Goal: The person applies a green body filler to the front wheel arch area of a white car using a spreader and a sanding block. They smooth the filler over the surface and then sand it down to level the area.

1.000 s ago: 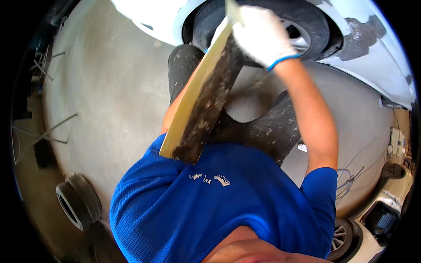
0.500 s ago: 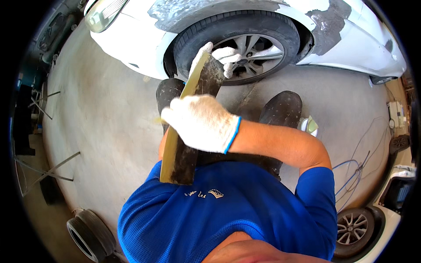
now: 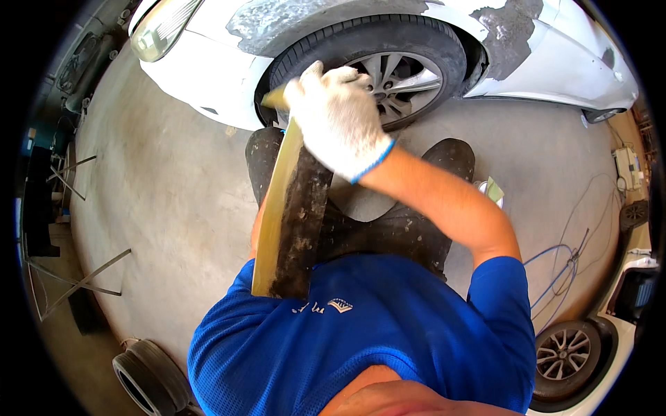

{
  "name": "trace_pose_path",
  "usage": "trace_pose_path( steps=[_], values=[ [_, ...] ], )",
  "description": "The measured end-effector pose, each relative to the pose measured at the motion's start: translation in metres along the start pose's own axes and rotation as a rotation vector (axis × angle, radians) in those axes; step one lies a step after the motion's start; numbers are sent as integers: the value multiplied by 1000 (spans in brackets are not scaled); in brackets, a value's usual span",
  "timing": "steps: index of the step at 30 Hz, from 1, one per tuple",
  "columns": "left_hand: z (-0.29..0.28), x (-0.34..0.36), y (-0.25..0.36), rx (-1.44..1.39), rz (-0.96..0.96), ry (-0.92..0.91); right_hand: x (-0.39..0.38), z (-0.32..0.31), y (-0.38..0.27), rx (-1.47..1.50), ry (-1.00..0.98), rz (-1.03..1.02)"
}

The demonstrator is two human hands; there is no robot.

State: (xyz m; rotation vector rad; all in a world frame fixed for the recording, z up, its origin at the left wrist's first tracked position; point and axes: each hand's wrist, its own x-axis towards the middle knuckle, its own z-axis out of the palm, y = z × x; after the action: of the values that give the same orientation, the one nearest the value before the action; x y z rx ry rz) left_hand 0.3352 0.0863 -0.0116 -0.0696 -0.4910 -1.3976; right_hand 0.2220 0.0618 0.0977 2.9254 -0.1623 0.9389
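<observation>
In front of my chest is a long board (image 3: 300, 229), tilted, with a dark, stained broad side and a yellow face along its left edge. My right hand (image 3: 338, 121), in a white knit glove with a blue cuff, is closed at the board's far end. From its fingers sticks out a thin yellow flat piece (image 3: 274, 98), like a putty spreader. Behind the right hand, gloved fingers of my left hand (image 3: 350, 74) show a little at that same end. The rest of the left hand is hidden, and the board covers most of that forearm.
Ahead stands a white car (image 3: 187, 76) with grey bare patches on its fender and a black front wheel (image 3: 368, 48). A small tin (image 3: 492, 193) sits by my right knee. Hoses (image 3: 565, 263) lie at right, metal stands (image 3: 83, 277) and loose tyres (image 3: 149, 374) at left.
My right hand has slid from the board's middle to its far end, carrying the yellow flat piece along. It now covers most of the left hand. The board's near end dips slightly lower.
</observation>
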Motion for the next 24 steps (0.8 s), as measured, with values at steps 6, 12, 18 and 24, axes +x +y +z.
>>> trace_pose_path(
  steps=[6, 12, 18, 24],
  values=[
    [0, 2, 3, 50, -3, -14, 12, 2, 19, 35, -40, 82],
    [-1, 0, 7, 69, 6, -11, 3, -4, 10, -41, -63, 39],
    [-12, 10, 3, 55, -4, -81, 6, -7, 70, 555, 11, 269],
    [-22, 24, -4, 41, -33, -200, -7, -8, 21, 339, -45, -38]
  ],
)
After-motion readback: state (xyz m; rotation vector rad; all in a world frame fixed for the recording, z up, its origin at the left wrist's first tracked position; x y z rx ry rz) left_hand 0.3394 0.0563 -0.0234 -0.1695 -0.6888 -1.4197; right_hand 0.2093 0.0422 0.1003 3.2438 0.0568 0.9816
